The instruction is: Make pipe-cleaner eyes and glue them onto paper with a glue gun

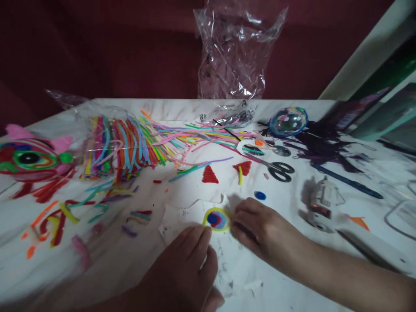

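Note:
A small oval disc [217, 219] of coiled coloured strips, blue and red inside a yellow outer ring, lies on a torn piece of printed paper [177, 219]. My left hand [191, 262] is closed, with its fingertips pressed at the disc's lower left edge. From the right, my right hand [256, 225] pinches at the yellow ring, its fingers curled together. Just beyond the hands lie two red triangles [210, 174] of packed strips, one with a yellow strip across it. A blue oval piece [260, 195] sits above my right hand.
Bundled coloured strips [130, 143] spread across the back, partly under clear plastic. Scissors [276, 169], a blue pen [347, 180], a white device [321, 201] and a knife-like blade [367, 247] lie to the right. A strip-covered fish figure [32, 158] and cut scraps [58, 221] are left.

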A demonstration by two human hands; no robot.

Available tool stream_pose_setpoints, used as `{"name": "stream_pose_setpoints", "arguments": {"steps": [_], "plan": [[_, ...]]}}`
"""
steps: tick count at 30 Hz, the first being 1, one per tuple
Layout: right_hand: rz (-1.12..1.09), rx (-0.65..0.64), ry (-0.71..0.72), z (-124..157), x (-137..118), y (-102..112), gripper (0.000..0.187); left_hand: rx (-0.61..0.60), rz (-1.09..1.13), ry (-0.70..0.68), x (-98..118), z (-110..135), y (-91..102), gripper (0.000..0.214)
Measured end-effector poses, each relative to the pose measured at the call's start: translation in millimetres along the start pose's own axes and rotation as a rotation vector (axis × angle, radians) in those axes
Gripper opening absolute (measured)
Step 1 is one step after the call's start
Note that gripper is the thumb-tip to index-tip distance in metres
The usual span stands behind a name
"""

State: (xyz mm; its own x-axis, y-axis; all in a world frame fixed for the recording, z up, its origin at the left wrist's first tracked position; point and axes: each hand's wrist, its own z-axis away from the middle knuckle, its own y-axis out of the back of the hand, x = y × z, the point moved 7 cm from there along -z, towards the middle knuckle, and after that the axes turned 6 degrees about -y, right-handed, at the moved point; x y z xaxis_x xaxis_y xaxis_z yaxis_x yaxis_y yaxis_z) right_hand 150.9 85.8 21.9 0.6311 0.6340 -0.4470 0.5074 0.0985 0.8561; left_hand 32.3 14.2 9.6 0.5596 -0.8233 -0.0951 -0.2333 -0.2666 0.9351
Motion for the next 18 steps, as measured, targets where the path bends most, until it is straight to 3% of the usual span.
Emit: {"name": "stream_pose_setpoints", "arguments": {"steps": [7, 18], "plan": [[-0.019, -0.016, -0.028, 4.7, 6.2, -5.9, 0.024, 0.019, -0.228, -0.076, 4.9, 2.0, -3.4, 0.016], [-0.056, 0.039, -0.039, 3.9, 6.6, -3.7, 0.018, 0.038, -0.196, -0.045, 4.4, 5.2, -7.9, 0.016]]}}
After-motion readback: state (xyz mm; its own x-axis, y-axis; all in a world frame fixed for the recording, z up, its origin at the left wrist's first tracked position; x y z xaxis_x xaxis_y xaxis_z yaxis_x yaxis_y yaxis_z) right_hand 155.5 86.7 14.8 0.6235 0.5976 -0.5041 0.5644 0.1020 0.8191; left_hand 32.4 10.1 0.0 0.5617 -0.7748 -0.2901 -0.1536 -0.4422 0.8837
